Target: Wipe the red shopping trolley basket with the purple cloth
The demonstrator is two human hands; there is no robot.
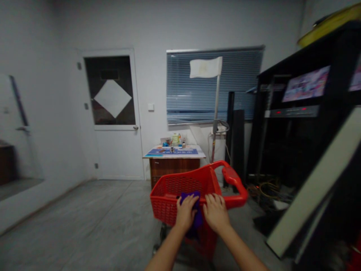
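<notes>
A red plastic shopping cart (166, 209) stands in front of me, its handle (235, 182) pointing right. A purple cloth (198, 218) hangs over the near rim of its basket. My left hand (186, 210) presses the cloth against that rim, fingers curled over the top. Just right of it, my right hand (216, 210) rests on the rim with its fingers bent over the edge and no cloth visible in it. A pole with a white flag (205, 68) rises behind the cart.
A small desk (175, 163) with bottles and small items stands against the far wall. At the left is a white door (120, 150). To the right, a black rack (299, 139) holds screens, with cables (267, 188) on the floor and a leaning pale board (316, 180).
</notes>
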